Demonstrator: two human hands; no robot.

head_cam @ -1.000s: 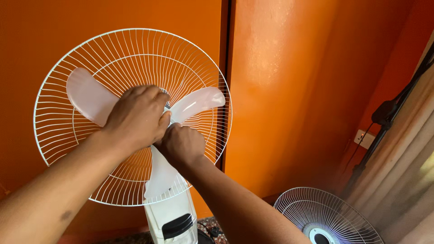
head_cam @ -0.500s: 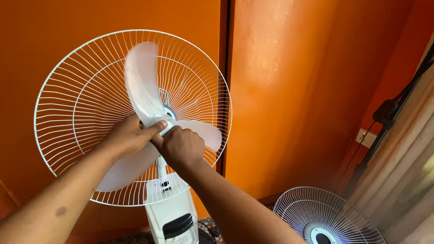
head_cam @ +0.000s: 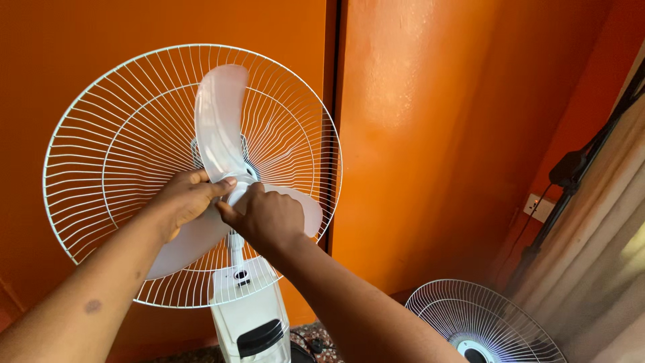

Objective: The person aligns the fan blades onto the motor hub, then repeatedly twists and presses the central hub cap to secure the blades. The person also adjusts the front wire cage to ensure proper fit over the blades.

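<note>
A white standing fan faces me with its rear wire guard (head_cam: 101, 141) in place and no front guard on it. Its translucent three-lobed blade (head_cam: 220, 121) sits on the hub, one lobe pointing up. My left hand (head_cam: 185, 199) pinches the blade at its base beside the hub. My right hand (head_cam: 265, 216) covers the hub itself, fingers closed around the middle of the blade. The hub and whatever sits on it are hidden under my fingers. Below, the white fan body (head_cam: 248, 316) with a dark control panel stands upright.
An orange wall and a door edge (head_cam: 332, 81) rise close behind the fan. The detached front guard (head_cam: 484, 323) lies on the floor at lower right. A dark stand (head_cam: 571, 168), a wall socket (head_cam: 539, 207) and a beige curtain (head_cam: 605, 282) are at the right.
The blade has rotated from a spread position to one lobe pointing up. My left hand slid from on top of the hub down to the blade's base; my right hand stayed at the hub.
</note>
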